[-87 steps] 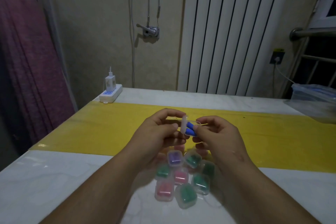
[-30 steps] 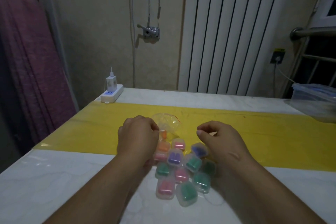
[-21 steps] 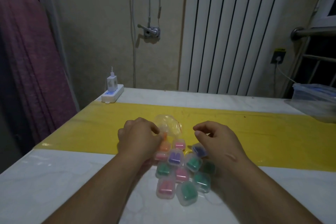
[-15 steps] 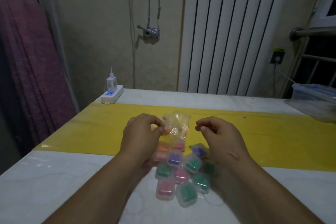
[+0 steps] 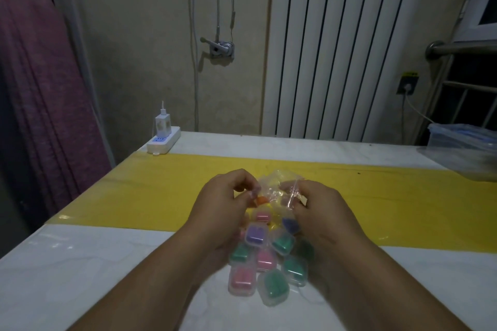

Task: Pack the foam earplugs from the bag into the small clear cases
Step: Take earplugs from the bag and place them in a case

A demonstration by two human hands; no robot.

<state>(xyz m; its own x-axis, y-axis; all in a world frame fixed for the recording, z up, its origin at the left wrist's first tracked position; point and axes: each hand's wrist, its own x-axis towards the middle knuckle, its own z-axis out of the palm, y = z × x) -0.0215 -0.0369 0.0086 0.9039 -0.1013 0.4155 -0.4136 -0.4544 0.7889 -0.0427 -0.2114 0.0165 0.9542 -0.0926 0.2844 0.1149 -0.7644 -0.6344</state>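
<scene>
Dim room, white table point(image 5: 80, 263) with a yellow strip point(image 5: 139, 191). Clear bag point(image 5: 277, 188) held just above it, left hand point(image 5: 223, 207) pinching one edge, right hand point(image 5: 320, 209) pinching the other. Filled small cases point(image 5: 266, 260) clustered below and between both wrists; power strip point(image 5: 163, 140) far left.

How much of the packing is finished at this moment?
Done: a cluster of filled cases lies on the table, holding pink, green, purple and blue plugs. In hand: both hands, left and right, hold the bag. Left: an orange plug shows in it.
</scene>
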